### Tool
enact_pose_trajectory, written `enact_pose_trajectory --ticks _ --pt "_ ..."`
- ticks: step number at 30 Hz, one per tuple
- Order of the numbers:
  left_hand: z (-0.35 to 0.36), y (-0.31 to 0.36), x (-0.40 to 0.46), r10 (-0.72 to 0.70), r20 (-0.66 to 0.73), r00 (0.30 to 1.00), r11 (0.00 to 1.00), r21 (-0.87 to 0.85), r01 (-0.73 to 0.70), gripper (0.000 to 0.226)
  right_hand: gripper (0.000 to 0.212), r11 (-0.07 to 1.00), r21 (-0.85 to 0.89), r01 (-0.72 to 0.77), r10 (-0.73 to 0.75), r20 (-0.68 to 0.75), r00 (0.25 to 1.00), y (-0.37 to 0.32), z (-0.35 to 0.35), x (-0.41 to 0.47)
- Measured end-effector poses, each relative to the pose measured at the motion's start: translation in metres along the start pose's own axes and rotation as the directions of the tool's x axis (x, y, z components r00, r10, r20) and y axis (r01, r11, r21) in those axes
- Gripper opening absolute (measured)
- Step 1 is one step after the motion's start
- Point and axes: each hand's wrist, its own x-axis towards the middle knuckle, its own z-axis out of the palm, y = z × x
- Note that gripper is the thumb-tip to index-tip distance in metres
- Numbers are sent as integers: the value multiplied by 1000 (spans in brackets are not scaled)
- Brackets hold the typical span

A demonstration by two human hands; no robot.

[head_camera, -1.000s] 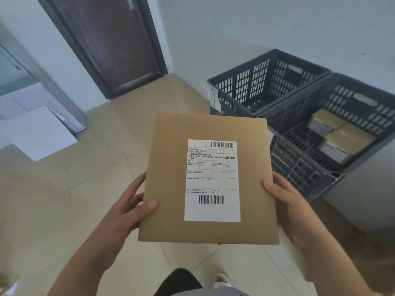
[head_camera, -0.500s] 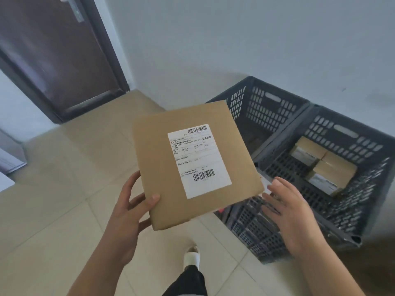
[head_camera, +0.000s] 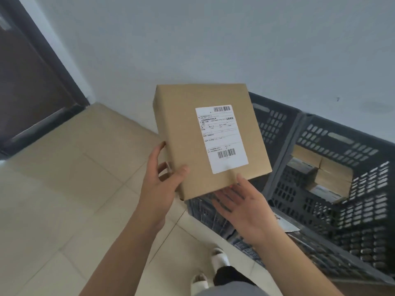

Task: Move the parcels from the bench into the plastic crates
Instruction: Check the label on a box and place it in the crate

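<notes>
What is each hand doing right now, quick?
Left hand: grips the cardboard parcel at its near left corner, thumb on top.
Right hand: open, fingers straight, at the parcel's near edge; contact cannot be told.

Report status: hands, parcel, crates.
Left hand grips the parcel at its near corner; right hand open beneath its edge. Parcel above left crate. Right crate holds boxes. Nothing blocking.
</notes>
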Motion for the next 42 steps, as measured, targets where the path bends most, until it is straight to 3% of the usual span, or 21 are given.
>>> enact_pose_trajectory --ticks 3,10,14,19,23,26,30,35,38,42 --pt "9 7 42 -20 48 999 1000 24 19 72 41 996 93 6 -6 3 1000 -12 12 31" --pt "48 29 133 -22 124 992 984 181 -1 72 65 936 353 -8 10 -4 1000 -44 31 110" --pt "72 35 180 -92 215 972 949 314 20 72 68 885 464 -45 60 -18 998 -56 22 145" --pt "97 20 233 -283 308 908 877 467 115 68 109 836 544 -77 151 -93 984 -56 5 180" --pt "106 8 260 -326 301 896 809 579 100 66 74 756 649 -84 269 -192 944 -52 -5 195" --pt "107 -4 300 -319 241 917 708 703 62 72 74 721 691 -51 285 -228 931 -54 -6 211" --pt "113 -31 355 -368 261 892 626 779 30 81 70 684 729 42 253 -291 923 -56 -8 228" --pt "120 -72 393 -425 371 826 656 755 -2 74 59 639 752 165 261 -413 872 -44 -14 253" --pt "120 -85 397 -352 386 853 687 725 -44 58 57 687 690 228 258 -525 811 -40 -17 281" --pt "119 -95 402 -329 373 867 680 731 -56 66 48 760 594 263 221 -617 755 -45 -21 327"
